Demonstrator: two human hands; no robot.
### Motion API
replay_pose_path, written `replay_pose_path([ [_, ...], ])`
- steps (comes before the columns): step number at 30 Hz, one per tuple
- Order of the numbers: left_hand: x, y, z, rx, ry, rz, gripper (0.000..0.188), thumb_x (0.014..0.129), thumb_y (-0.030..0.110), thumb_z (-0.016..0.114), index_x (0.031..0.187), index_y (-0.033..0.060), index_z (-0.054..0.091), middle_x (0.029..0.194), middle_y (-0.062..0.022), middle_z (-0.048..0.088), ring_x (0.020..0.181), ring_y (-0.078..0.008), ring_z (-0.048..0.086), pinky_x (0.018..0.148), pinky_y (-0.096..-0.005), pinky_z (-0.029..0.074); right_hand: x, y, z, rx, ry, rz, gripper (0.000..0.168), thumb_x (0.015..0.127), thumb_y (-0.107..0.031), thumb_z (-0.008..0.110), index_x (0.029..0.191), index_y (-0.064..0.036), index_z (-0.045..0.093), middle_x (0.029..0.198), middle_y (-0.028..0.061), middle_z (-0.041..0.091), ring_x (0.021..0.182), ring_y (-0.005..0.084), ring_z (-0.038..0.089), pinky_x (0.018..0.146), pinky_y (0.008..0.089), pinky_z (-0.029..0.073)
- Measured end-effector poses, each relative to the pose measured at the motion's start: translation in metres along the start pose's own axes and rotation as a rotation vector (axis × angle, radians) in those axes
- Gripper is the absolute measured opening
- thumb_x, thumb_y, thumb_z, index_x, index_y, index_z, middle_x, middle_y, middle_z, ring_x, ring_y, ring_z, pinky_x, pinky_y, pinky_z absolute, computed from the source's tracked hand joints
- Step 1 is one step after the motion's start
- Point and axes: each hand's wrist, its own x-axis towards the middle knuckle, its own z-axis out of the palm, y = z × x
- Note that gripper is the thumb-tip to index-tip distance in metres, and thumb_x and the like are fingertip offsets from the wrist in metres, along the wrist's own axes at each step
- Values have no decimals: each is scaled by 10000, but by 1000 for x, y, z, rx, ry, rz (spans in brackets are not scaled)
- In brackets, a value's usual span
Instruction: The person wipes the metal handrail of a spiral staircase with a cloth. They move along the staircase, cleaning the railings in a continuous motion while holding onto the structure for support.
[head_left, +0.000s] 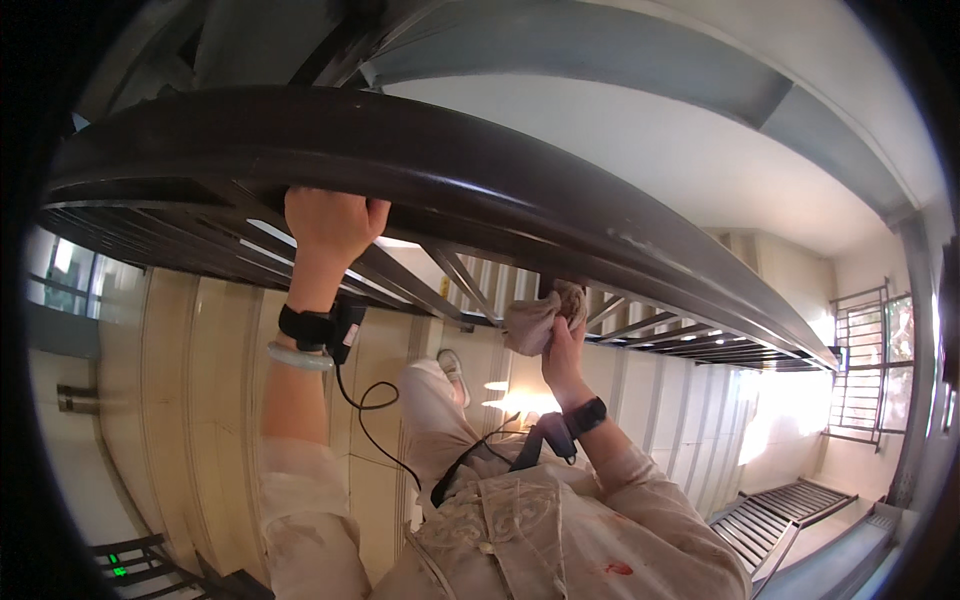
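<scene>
A thick dark handrail (450, 180) of a stair railing crosses in front of me. My left hand (330, 221) is closed just under it, at the top of the dark balusters; the fingertips are hidden behind the rail. Lower and to the right, my right hand (564, 349) holds a crumpled greyish-pink cloth (531, 326) against the railing below the handrail. The cloth hides the part of the metal it touches. Slanting dark balusters (457, 281) run between the two hands.
Tiled stair steps (210, 360) descend around me, and one shoe (454, 375) stands on a tread. A black cable (367, 405) hangs from the left wrist device (346, 330). Another railing (780, 517) is at lower right, near a barred window (862, 367) with bright sunlight.
</scene>
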Motion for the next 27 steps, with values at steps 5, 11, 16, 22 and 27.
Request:
replay_pose_path([
  [5,14,9,2,-68,-75,-87,141,773,263,680,731,129,693,654,-68,655,615,-303,650,580,-405,534,-75,-148,54,-499,-279,-250,458,786,9,554,1241,10,499,1196,92,552,1128,218,525,972,307,405],
  [11,15,14,-1,-102,-211,-125,188,836,271,656,869,93,705,784,-127,682,720,-323,675,643,-419,551,-8,-141,1,-1166,302,-939,482,641,-65,656,1114,-1,590,1163,168,519,1062,354,508,915,409,442],
  [16,16,15,-7,-111,-193,-114,165,841,260,656,842,103,706,775,-120,689,723,-318,677,640,-417,548,-11,-93,108,-1410,44,-1036,536,681,-200,733,1195,-75,642,1244,261,532,1182,398,483,1011,573,341],
  [22,8,7,-3,-128,-132,-36,212,884,211,595,753,74,690,742,-143,682,698,-335,668,690,-403,542,-23,-107,238,-1521,-377,-826,495,760,-289,654,1230,-138,616,1254,147,593,1184,326,525,1018,478,380],
  [27,-4,-5,1,-44,-160,-23,294,881,261,575,669,83,672,632,-121,654,616,-306,653,663,-406,529,3,-153,140,-2138,-380,-651,485,851,-468,598,1273,-230,617,1277,81,599,1124,271,583,973,445,438],
])
